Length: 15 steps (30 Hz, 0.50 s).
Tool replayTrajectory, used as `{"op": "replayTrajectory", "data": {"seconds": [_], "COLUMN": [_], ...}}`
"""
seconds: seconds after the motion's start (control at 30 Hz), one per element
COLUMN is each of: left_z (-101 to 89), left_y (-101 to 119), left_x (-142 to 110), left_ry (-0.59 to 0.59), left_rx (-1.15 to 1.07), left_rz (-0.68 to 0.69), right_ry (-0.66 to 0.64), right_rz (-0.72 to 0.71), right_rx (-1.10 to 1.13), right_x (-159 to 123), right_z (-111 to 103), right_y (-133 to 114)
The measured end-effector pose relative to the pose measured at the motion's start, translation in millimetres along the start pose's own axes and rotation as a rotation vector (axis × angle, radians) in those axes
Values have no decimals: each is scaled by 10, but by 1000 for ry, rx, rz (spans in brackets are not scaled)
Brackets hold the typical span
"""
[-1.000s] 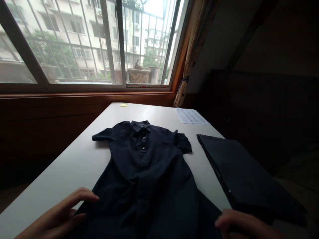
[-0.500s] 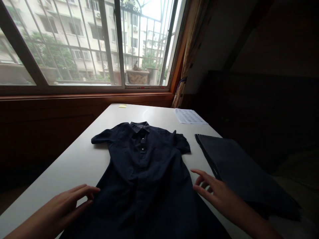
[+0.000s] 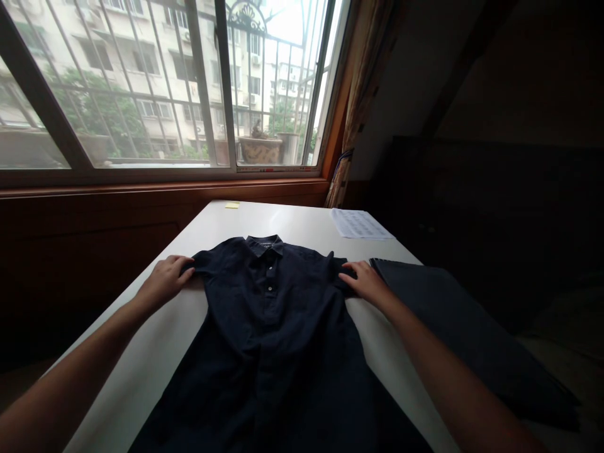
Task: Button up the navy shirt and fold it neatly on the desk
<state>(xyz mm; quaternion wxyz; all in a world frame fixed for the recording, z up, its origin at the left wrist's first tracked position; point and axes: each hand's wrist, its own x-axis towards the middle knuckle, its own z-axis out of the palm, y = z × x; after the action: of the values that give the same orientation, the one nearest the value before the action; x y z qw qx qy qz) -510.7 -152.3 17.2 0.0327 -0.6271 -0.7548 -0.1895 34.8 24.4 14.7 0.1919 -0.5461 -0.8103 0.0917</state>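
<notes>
A dark navy short-sleeved button-up shirt [image 3: 283,327] lies front up, its collar [image 3: 265,244] toward the window and pale buttons down the upper placket. My left hand [image 3: 168,277] is at the cuff of the sleeve on the left, with that sleeve's edge between thumb and fingers. On the other side, my right hand [image 3: 365,280] has its fingertips closed on the right sleeve's cuff. Both sleeve ends are partly hidden by the fingers. The shirt's hem runs out of view at the bottom.
The shirt rests on a white table [image 3: 302,217]. A flat dark stack, perhaps folded cloth or a folder [image 3: 438,302], lies along the right edge. Printed sheets [image 3: 361,223] and a yellow note [image 3: 231,205] are at the far end, below a barred window [image 3: 155,82].
Both hands have moved forward from beside the shirt's lower sides to its sleeves and taken hold of the cuffs. The shirt's body lies nearly as before.
</notes>
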Motion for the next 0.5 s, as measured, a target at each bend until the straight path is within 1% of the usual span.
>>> {"op": "replayTrajectory", "data": {"seconds": [0.07, 0.13, 0.23, 0.3, 0.4, 0.5], "left_z": [76, 144, 214, 213, 102, -131], "left_y": [-78, -108, -104, -95, -108, -171], "left_x": [239, 413, 576, 633, 644, 537], "left_ry": [-19, -44, -100, -158, -290, -413], "left_rx": [9, 8, -28, -83, -193, -290], "left_rz": [-76, -145, -221, -241, -258, -283], "right_ry": [21, 20, -17, -57, -139, -238], "right_rz": [31, 57, 76, 76, 59, 53], "right_rx": [-12, -24, -54, -82, -123, -158], "right_x": [233, 412, 582, 650, 705, 694], "right_z": [68, 148, 266, 317, 292, 100], "right_y": [48, 74, 79, 70, 84, 194]}}
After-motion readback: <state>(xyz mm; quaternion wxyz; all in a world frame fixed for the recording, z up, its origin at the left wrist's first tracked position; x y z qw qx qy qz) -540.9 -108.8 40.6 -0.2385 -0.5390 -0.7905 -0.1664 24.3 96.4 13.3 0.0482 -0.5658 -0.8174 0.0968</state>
